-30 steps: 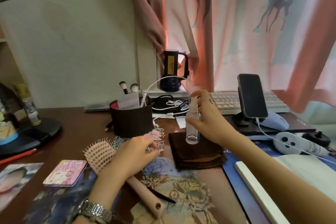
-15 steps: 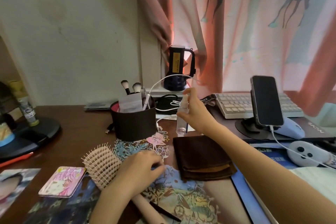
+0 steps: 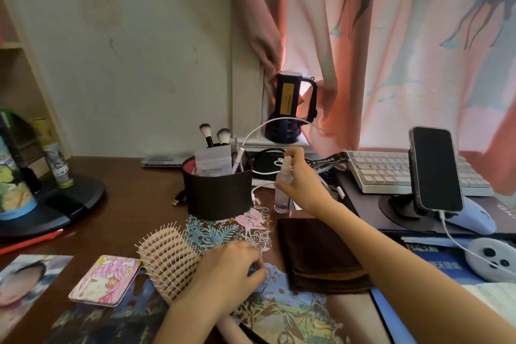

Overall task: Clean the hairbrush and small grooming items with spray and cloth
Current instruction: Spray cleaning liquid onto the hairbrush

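The right hand [image 3: 303, 180] grips a small clear spray bottle [image 3: 282, 190], probably light and slippery. The left hand [image 3: 230, 271], fingers curled, seems to hold the stiff hairbrush [image 3: 170, 260] by its handle; a soft folded cloth [image 3: 318, 254] lies between the hands.

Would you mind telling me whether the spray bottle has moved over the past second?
Yes. The right hand has carried the spray bottle from above the brown cloth to beyond its far edge, beside the holder.
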